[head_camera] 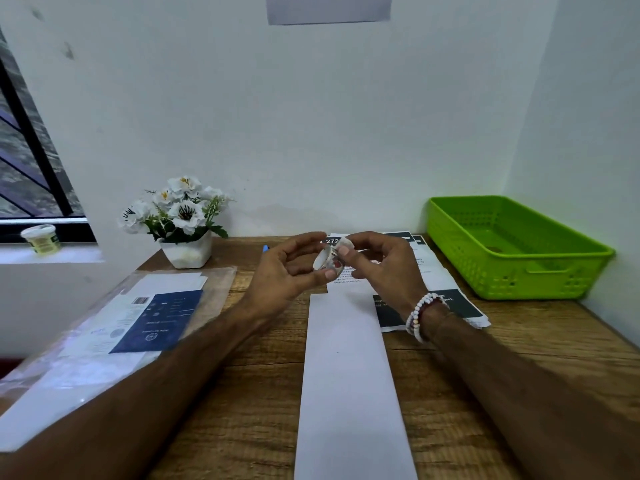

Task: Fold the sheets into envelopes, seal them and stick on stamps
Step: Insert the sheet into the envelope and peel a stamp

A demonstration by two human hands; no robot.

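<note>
A long white folded sheet (349, 375) lies lengthwise on the wooden table (249, 410), running from the front edge toward the middle. Above its far end both hands hold a small white roll of stamps (329, 259) in the air. My left hand (287, 268) grips the roll from the left with thumb and fingers. My right hand (377, 265) pinches the roll's loose end with thumb and forefinger. A beaded bracelet sits on the right wrist.
A green plastic basket (512, 247) stands at the back right. Printed sheets (429, 268) lie under my right hand. A clear plastic sleeve with papers (114, 327) covers the left side. A white flower pot (187, 251) and a blue pen (265, 248) are at the back.
</note>
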